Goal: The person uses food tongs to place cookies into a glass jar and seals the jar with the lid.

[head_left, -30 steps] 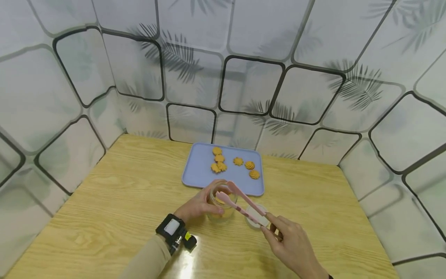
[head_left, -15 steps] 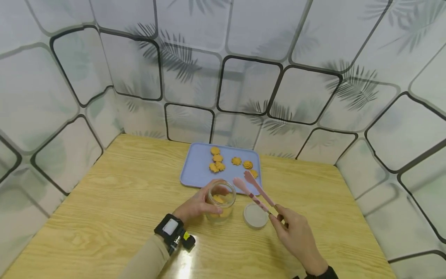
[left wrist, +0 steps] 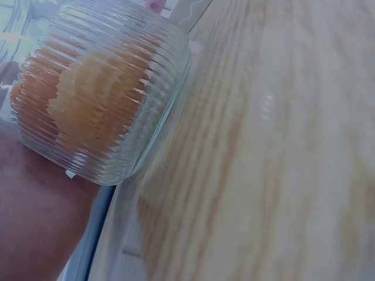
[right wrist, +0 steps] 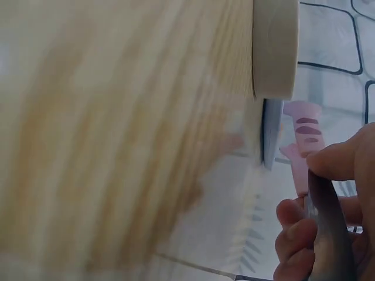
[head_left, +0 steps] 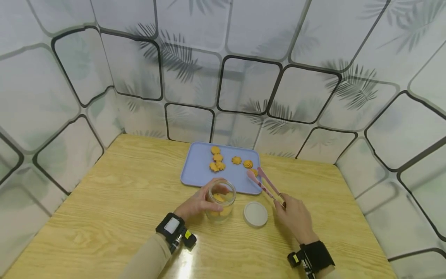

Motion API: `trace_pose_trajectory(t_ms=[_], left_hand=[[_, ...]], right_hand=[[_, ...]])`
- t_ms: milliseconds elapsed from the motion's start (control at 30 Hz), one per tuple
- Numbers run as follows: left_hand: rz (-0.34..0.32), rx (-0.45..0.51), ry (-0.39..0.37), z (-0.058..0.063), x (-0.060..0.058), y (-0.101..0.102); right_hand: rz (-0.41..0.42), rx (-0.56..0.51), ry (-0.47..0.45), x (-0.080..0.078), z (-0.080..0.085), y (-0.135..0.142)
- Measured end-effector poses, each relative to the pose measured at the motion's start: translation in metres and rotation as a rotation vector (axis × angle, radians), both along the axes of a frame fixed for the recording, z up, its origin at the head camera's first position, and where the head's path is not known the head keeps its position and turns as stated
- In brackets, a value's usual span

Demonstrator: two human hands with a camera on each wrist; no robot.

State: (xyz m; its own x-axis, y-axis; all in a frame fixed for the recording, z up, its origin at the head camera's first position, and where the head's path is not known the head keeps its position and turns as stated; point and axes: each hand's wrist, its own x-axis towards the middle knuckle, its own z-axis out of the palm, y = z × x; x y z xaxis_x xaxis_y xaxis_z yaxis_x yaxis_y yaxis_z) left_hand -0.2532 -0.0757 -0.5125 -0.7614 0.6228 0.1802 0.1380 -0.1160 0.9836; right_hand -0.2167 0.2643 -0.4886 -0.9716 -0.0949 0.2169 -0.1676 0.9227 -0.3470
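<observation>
My left hand (head_left: 199, 202) grips a ribbed glass jar (head_left: 222, 198) from its left side, thumb across the front. Yellow-orange cookies (left wrist: 96, 96) lie inside the jar, seen through its wall in the left wrist view. Pink-tipped tongs (head_left: 265, 186) are held in my right hand (head_left: 296, 217), fingers and thumb curled around the handles. The tips of the tongs stand apart on either side of a cookie (head_left: 254, 171) near the right edge of the blue tray (head_left: 198, 170), partly hiding it. A swirl cookie (head_left: 248, 164) and a flower-shaped cookie (head_left: 236, 160) lie close by.
A round white lid (head_left: 255, 214) lies on the wooden table (head_left: 115, 201) between the jar and my right hand. Several more cookies (head_left: 217, 157) lie on the tray's left half. Patterned curtain (head_left: 195, 77) walls enclose the table's back and sides.
My right hand has carried the tongs from over the jar's mouth rightward and away from me to the cookie at the tray's right edge. My left hand stays on the jar.
</observation>
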Motion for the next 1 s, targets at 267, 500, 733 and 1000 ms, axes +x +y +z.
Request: trace_pose_trajectory(t_ms=[267,500,733,1000], left_hand=[[-0.008,0.017,0.0,-0.002,0.001,-0.001],[-0.003,-0.006,0.012,-0.002,0.001,0.0],[-0.003,-0.006,0.019,-0.001,0.0,-0.001],[-0.014,0.002,0.013,-0.001,0.0,-0.001]], right_hand=[[-0.023,0.004,-0.082,-0.016,-0.001,0.0],[0.009,0.049,-0.102,-0.022,0.006,0.001],[0.076,0.056,-0.091,-0.031,0.009,0.0],[0.114,0.007,-0.09,-0.027,0.004,-0.009]])
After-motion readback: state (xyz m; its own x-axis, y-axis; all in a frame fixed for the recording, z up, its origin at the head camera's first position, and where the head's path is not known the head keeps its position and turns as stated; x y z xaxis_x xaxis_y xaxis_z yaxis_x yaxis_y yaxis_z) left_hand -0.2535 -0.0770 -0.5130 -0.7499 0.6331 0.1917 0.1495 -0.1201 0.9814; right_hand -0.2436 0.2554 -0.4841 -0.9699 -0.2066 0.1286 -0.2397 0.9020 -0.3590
